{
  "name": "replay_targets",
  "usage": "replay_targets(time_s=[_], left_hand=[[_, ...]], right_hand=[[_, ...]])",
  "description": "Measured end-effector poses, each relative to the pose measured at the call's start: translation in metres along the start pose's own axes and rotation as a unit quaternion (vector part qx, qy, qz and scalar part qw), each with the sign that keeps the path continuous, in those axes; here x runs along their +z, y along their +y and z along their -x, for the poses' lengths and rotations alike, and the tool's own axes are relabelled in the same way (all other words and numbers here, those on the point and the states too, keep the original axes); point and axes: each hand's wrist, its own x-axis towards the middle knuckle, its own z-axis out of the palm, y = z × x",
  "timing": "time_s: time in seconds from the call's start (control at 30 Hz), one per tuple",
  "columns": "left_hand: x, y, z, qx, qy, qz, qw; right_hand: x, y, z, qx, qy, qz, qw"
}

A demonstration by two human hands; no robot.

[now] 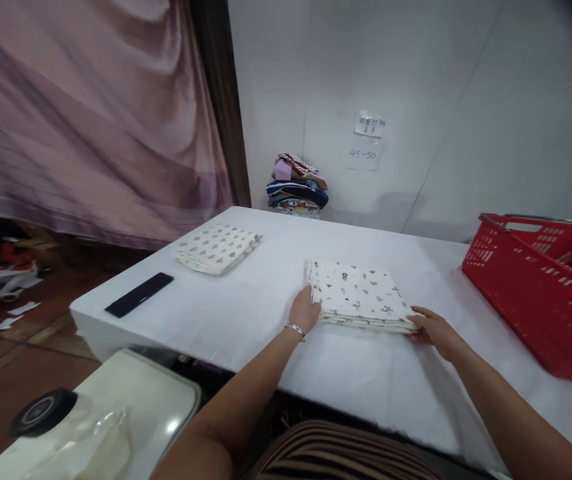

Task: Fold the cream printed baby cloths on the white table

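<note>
A folded white cloth with a small scattered leaf-like print lies on the white-covered table in front of me. Its layers show along the near edge. My left hand, with a bracelet at the wrist, grips the cloth's near left corner. At the near right corner, my right hand pinches the layers, thumb on top and fingers under the edge. Farther left on the table rests another folded white cloth, printed with rows of small hearts.
A dark flat phone-like slab lies near the table's left edge. On the right stands a red plastic basket. A stack of folded fabrics is behind the table. A white lidded box sits at lower left, below a pink curtain.
</note>
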Motion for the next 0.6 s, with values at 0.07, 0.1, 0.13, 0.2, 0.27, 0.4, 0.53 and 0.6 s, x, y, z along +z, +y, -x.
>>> replay_targets(time_s=[0.07,0.1,0.13,0.2,0.27,0.4,0.53,0.6], left_hand=[[0.006,0.004,-0.002,0.009,-0.018,0.037,0.999],[0.009,0.004,-0.003,0.010,-0.025,0.053,0.998],[0.011,0.004,-0.003,0.011,-0.029,0.066,0.997],[0.014,0.001,-0.004,0.005,-0.034,0.085,0.996],[0.012,-0.003,-0.005,-0.011,-0.040,0.096,0.995],[0.001,-0.006,-0.016,-0.032,-0.021,0.083,0.996],[-0.008,0.007,-0.040,-0.001,-0.006,0.043,0.999],[-0.006,0.017,-0.054,0.013,-0.019,0.018,1.000]], right_hand=[[-0.008,0.010,0.020,0.010,0.015,0.001,1.000],[-0.010,0.016,0.030,0.016,0.019,0.004,1.000],[-0.012,0.021,0.038,0.021,0.021,0.008,1.000],[-0.013,0.029,0.051,0.019,0.023,0.023,0.999],[-0.015,0.033,0.056,0.008,0.030,0.059,0.998],[-0.020,0.027,0.052,-0.102,0.124,0.216,0.963],[0.003,0.003,0.045,-0.261,0.127,0.287,0.913],[0.028,-0.009,0.039,-0.313,0.074,0.308,0.895]])
